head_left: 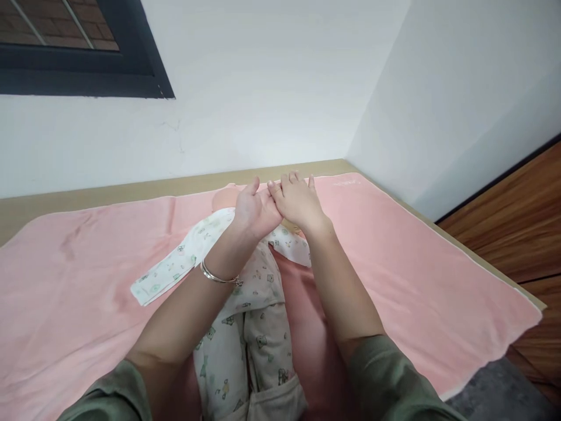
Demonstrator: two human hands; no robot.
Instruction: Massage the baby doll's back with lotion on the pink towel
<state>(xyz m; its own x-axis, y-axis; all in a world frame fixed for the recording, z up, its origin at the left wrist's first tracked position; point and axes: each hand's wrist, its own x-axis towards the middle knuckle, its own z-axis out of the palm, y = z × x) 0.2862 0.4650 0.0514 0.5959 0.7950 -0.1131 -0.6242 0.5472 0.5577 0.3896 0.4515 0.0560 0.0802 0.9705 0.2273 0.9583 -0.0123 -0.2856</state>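
Observation:
My left hand point(256, 213) is turned palm up, thumb raised, its fingers partly covered by my other hand. Palm down, my right hand point(298, 202) lies across those fingers with its own fingers spread. Both hands look open, and I see nothing held in them. Below them lies a white baby outfit point(263, 280) with small printed animals, its long sleeve point(169, 278) stretched to the left and its trouser legs pointing towards me. A peach-coloured rounded shape point(223, 199) shows behind my left hand; most of it is hidden, so its kind is unclear.
A pink blanket point(394, 263) with pale edging covers a tan surface point(109, 192) against white walls. A dark-framed window point(144, 58) is at the upper left. Wood-grain panels point(517, 222) stand on the right, above a grey floor point(495, 392).

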